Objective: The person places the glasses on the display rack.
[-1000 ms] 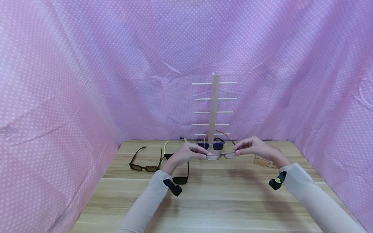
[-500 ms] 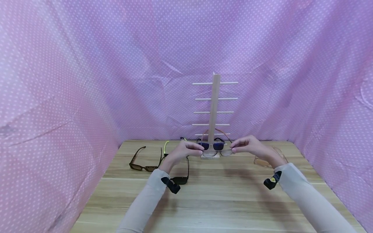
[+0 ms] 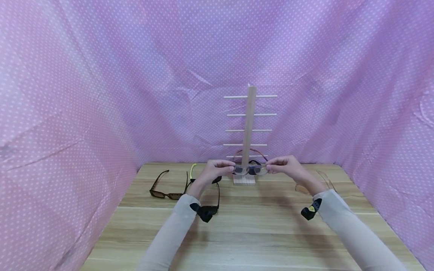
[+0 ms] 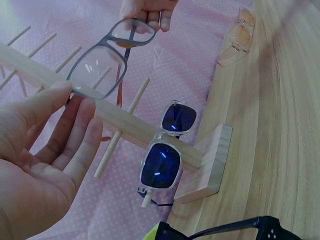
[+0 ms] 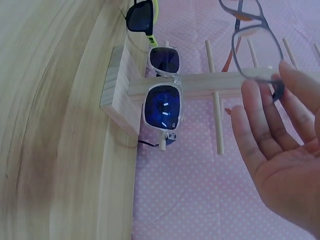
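Note:
Grey-framed eyeglasses (image 4: pixel 97 72) with clear lenses and reddish-brown temples are held up in front of the wooden display stand (image 3: pixel 249 128). My left hand (image 3: pixel 211 175) pinches one end of the frame between thumb and fingers. At the opposite end, my right hand (image 3: pixel 288 168) pinches the frame near the hinge. The temples are unfolded and point toward the stand, either side of its post. Below the held pair, clear-framed sunglasses with blue lenses (image 4: pixel 161 165) sit on the stand's lowest peg. In the head view the eyeglasses partly cover them.
Brown tortoiseshell sunglasses (image 3: pixel 166 195) lie on the wooden table (image 3: pixel 251 241) at left. Beside them are black sunglasses with yellow temples (image 5: pixel 140 17) and another black pair (image 3: pixel 211 209), partly hidden by my left arm. Orange-tinted clear glasses (image 4: pixel 242 35) lie at right. Pink dotted cloth (image 3: pixel 190 56) surrounds the table.
Both hands have moved the eyeglasses up and slightly left, closer to the stand. The lenses now overlap the blue sunglasses in the head view.

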Action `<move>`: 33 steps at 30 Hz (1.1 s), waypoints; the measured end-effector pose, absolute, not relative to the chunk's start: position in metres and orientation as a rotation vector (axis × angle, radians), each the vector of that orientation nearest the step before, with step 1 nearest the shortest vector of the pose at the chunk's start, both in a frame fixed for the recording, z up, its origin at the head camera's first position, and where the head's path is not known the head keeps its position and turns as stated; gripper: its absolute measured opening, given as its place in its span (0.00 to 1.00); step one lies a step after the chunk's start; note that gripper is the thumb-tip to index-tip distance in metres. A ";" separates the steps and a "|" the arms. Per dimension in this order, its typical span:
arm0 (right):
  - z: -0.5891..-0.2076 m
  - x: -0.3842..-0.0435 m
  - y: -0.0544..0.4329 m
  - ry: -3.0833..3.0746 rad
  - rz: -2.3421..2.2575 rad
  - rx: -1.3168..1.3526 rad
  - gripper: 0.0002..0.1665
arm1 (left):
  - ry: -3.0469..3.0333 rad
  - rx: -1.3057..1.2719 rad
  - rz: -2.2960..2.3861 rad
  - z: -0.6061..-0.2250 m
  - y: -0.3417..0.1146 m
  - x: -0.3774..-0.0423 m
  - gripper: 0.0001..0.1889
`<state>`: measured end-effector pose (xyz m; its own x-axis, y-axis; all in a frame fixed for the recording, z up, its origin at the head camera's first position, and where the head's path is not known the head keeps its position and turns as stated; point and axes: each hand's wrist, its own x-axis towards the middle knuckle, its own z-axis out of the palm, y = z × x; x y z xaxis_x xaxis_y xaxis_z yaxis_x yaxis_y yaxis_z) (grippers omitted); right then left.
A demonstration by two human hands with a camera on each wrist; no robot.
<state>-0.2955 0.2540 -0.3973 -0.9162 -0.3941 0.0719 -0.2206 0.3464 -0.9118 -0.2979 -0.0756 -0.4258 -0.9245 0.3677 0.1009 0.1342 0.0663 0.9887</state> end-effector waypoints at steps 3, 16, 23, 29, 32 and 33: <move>-0.399 -0.297 0.250 2.425 -1.702 -0.535 0.24 | 2.168 0.477 2.011 -0.426 -0.072 -0.300 0.17; -0.406 -0.308 0.242 2.478 -1.770 -0.398 0.27 | 2.162 0.319 2.163 -0.424 -0.060 -0.312 0.15; -0.409 -0.314 0.238 2.476 -1.819 -0.345 0.26 | 2.143 0.257 2.199 -0.421 -0.056 -0.318 0.14; -0.413 -0.318 0.236 2.469 -1.864 -0.332 0.25 | 2.142 0.175 2.232 -0.420 -0.051 -0.323 0.13; -0.415 -0.320 0.234 2.458 -1.897 -0.299 0.24 | 2.149 0.162 2.236 -0.421 -0.050 -0.325 0.12; -0.416 -0.320 0.233 2.456 -1.901 -0.301 0.24 | 2.155 0.162 2.234 -0.422 -0.050 -0.325 0.12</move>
